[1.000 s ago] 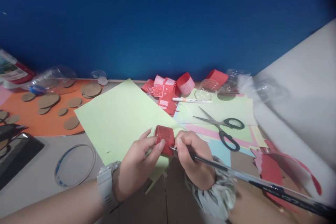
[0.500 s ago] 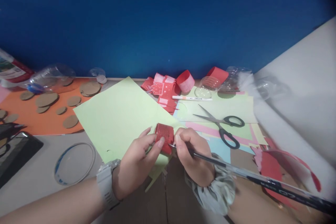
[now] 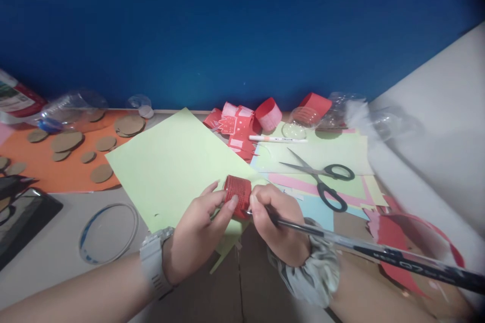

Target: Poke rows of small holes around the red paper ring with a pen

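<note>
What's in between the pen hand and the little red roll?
Only the pen's tip: nothing else visible stands between the right hand and the red roll. The scissors lie off to the right.

1. Pen (image 3: pixel 364 248) in the right hand (image 3: pixel 282 224), reaching toward the right edge of the counter (image 3: pixel 71 237): large pale characters on the dark barrel read like "0.7" or "Q7"; the smaller lettering beside them is too blurred to read.
2. White marker (image 3: pixel 278 139) near the counter's far edge: small dark print, illegible.
3. Red bottle (image 3: pixel 28 106) at the far left corner: a printed label, its words unreadable.
</note>
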Available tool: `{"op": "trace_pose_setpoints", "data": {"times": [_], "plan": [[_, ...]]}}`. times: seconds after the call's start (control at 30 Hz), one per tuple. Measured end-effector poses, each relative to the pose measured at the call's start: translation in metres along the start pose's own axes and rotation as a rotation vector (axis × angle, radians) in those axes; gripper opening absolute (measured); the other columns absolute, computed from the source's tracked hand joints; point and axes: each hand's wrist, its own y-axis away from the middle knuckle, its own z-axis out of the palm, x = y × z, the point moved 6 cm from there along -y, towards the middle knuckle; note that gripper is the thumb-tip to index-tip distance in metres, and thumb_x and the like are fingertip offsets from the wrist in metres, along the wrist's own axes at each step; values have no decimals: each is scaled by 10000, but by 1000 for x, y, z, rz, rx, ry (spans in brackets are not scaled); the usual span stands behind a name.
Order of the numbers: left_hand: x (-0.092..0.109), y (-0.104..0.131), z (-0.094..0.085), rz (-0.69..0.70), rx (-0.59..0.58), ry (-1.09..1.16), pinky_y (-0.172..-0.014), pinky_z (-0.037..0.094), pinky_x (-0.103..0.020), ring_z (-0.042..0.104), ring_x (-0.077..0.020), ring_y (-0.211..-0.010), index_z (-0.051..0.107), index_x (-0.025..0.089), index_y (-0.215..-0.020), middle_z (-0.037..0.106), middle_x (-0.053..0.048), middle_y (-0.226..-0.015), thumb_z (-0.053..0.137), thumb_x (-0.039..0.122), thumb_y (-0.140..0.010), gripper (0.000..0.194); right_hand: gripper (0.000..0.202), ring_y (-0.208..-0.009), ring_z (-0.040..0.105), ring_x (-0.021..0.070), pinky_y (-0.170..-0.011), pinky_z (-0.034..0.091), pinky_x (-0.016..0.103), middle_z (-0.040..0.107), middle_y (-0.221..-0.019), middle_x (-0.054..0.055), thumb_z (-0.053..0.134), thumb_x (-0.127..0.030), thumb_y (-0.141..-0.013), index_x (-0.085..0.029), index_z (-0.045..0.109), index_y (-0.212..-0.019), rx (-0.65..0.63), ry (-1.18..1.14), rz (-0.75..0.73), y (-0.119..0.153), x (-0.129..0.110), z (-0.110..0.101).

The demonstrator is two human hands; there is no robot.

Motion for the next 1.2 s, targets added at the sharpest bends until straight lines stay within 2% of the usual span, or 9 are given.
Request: {"op": "trace_pose_setpoints", "data": {"times": [0.1, 0.27, 0.47, 0.6, 0.77, 0.9, 1.0, 1.13, 1.2], "plan": [[0, 0, 0, 0, 3, 3, -1084, 426, -428, 614, -193, -756, 579, 218, -784, 706, -15, -782, 412, 315, -1003, 292, 306, -503, 402, 101, -485, 344, 242, 432, -577, -52, 486, -201, -933, -227, 359, -656, -41, 24, -36, 1, -2, 2], [1, 0, -1, 15, -3, 16, -1090, 418, -426, 639, -199, -816, 607, 213, -825, 735, -25, -851, 415, 305, -1007, 280, 312, -517, 429, 111, -500, 364, 250, 442, -579, -44, 474, -219, -948, -233, 359, -658, 20, 46, 18, 2, 2, -3], [0, 0, 0, 3, -7, 5, -1077, 432, -415, 611, -189, -770, 586, 213, -801, 709, -18, -800, 411, 309, -1011, 290, 296, -507, 397, 96, -489, 341, 233, 426, -586, -60, 481, -177, -944, -228, 356, -680, -41, 35, -72, 3, -4, 0], [0, 0, 0, 4, -15, 11, -1092, 423, -413, 637, -196, -820, 629, 204, -830, 736, -31, -864, 410, 308, -1013, 304, 299, -516, 420, 104, -499, 360, 237, 446, -588, -53, 474, -191, -954, -232, 365, -678, 15, 50, -30, 3, -1, -3], [2, 0, -3, 2, -14, -3, -1101, 415, -420, 645, -198, -809, 613, 205, -814, 724, -23, -816, 417, 308, -1011, 297, 307, -498, 393, 100, -482, 339, 237, 422, -574, -59, 480, -175, -942, -232, 353, -668, -39, 16, -52, 2, -4, 0], [1, 0, -3, 14, -7, -20, -1121, 398, -421, 648, -193, -810, 622, 199, -811, 726, -22, -822, 412, 297, -1015, 308, 302, -513, 418, 110, -498, 356, 251, 438, -579, -49, 487, -193, -936, -235, 362, -664, 4, 27, 8, 1, -1, -2], [1, 0, -3, 14, -7, -28, -1105, 419, -409, 649, -193, -798, 632, 198, -816, 720, -19, -796, 416, 295, -1017, 310, 302, -518, 416, 115, -499, 355, 257, 441, -581, -45, 479, -207, -944, -237, 367, -666, 3, -1, 27, 2, 1, -2], [3, 0, -3, 18, 20, 11, -1060, 468, -376, 660, -193, -832, 648, 208, -847, 748, -24, -856, 441, 291, -1020, 282, 299, -517, 410, 115, -506, 349, 266, 436, -590, -49, 494, -191, -950, -235, 378, -678, -56, -62, -60, 4, -2, 2], [2, 0, -5, -1, 67, 49, -996, 508, -344, 668, -194, -859, 666, 210, -856, 756, -27, -895, 463, 295, -1021, 275, 250, -540, 448, 122, -519, 370, 266, 475, -627, -43, 512, -181, -958, -236, 443, -725, 8, -118, -59, 4, 0, 0]]}}
